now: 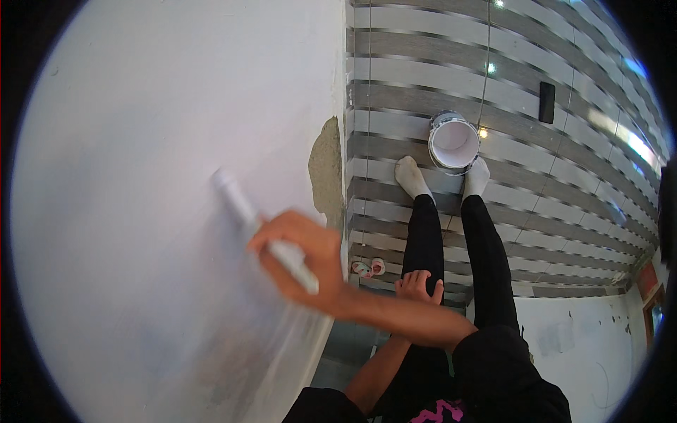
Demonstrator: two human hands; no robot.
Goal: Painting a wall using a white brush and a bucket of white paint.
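My right hand (307, 259) grips the pale handle of a paintbrush (235, 198), both blurred. The white brush end is against or very near a white wall (132, 132), where smears and darker patches show. Lower down, my left hand (419, 285) rests on my black-trousered left leg, fingers slightly apart, holding nothing. My right forearm crosses in front of my left arm. On the floor by my socked feet stands an uncapped paint bucket (456, 143) with whitish paint inside and a wire handle hanging over its front.
Bare plaster (325, 169) shows where paint has come off near the wall's edge. A dark phone (547, 102) lies on the striped tile floor (412, 69). Pink-and-white footwear (370, 267) sits beside the wall. Another wall (576, 333) with chipped spots is at lower right.
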